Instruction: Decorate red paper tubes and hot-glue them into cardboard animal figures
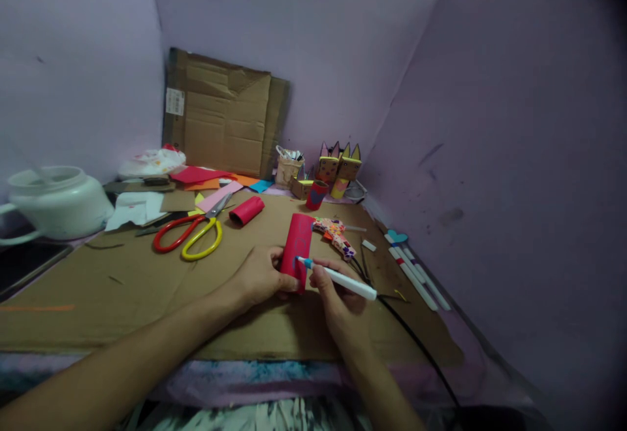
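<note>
My left hand (260, 275) is closed on the lower left side of a red paper tube (298, 238), which carries faint drawn marks on its face. A white marker pen (345, 279) with a blue tip sits in the closed fingers of my right hand (340, 297). Its tip touches the tube near the lower middle, beside a small blue mark. Just right of the tube lies a patterned glue gun (337, 235). Behind the left hand, a second red tube (247, 211) lies on its side.
Large scissors (196, 225) with red and yellow handles lie on the cardboard sheet (147, 300). Several markers (416, 273) and a blue heart (397, 236) are at right. Decorated tubes (337, 170) stand behind. A white pot (59, 202) stands at left; a black cable (421, 346) crosses the front right.
</note>
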`<state>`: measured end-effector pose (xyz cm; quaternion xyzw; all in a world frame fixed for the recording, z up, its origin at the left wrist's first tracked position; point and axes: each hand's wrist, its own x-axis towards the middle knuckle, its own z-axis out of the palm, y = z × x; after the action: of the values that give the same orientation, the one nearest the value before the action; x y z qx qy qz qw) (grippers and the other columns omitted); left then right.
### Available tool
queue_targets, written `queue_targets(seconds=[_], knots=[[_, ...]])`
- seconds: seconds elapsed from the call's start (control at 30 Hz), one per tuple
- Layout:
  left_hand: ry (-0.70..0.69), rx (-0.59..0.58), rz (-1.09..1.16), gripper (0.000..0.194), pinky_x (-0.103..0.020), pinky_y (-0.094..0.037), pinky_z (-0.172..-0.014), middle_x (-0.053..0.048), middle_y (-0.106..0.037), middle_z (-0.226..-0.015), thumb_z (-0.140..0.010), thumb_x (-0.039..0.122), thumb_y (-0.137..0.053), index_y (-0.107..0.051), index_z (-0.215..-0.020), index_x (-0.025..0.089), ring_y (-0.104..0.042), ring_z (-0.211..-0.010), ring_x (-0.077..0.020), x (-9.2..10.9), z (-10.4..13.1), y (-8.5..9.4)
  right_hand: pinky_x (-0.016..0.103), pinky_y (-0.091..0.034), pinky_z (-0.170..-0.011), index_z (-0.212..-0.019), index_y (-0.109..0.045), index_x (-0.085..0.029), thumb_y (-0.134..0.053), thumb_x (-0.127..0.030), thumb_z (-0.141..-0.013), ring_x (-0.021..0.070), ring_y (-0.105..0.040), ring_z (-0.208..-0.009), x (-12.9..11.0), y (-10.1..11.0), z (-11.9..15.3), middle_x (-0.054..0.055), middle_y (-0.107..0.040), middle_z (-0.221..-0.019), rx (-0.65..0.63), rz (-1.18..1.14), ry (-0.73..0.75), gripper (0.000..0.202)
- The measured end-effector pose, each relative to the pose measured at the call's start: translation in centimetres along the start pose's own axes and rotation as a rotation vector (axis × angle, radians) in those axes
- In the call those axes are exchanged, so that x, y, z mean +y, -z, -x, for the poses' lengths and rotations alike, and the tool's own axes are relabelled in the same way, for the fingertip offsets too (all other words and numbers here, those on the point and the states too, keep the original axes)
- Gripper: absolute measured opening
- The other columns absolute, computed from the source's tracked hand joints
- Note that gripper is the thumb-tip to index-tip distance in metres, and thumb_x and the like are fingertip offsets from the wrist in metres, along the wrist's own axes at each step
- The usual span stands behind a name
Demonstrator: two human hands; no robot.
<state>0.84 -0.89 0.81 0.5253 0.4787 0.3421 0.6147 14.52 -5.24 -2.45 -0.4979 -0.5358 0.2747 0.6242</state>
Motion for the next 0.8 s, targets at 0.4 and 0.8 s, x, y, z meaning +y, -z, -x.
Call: queue_targets(seconds=[0.4,0.8], knots=[[0.002,0.002,-0.017,0.033,-0.023,-0.048,-0.047,0.002,-0.064,-0.062,-0.047,0.009,-0.07,-0.063,-0.08,0.01,-0.056,-0.052,-0.0121,0.0,0.04,0.0,0.02,-0.045,-0.045,-0.07,-0.067,-0.016,-0.062,-0.035,-0.078,0.0122,-0.058,-0.049,-0.43,0.11,0.18,0.0,-0.064,-0.056,0.003,-0.008,0.006,0.021],[0.017,-0.013,-0.009,0.042,-0.025,-0.049,-0.05,-0.002,-0.069,-0.069,-0.046,0.012,-0.071,-0.065,-0.088,0.009,-0.061,-0.058,-0.0159,-0.01,0.14,0.11,0.022,-0.051,-0.056,-0.083,-0.069,-0.018,-0.061,-0.035,-0.081,0.0137,-0.064,-0.062,-0.14,-0.04,-0.09,0.002,-0.069,-0.069,0.014,0.016,0.001,0.019]])
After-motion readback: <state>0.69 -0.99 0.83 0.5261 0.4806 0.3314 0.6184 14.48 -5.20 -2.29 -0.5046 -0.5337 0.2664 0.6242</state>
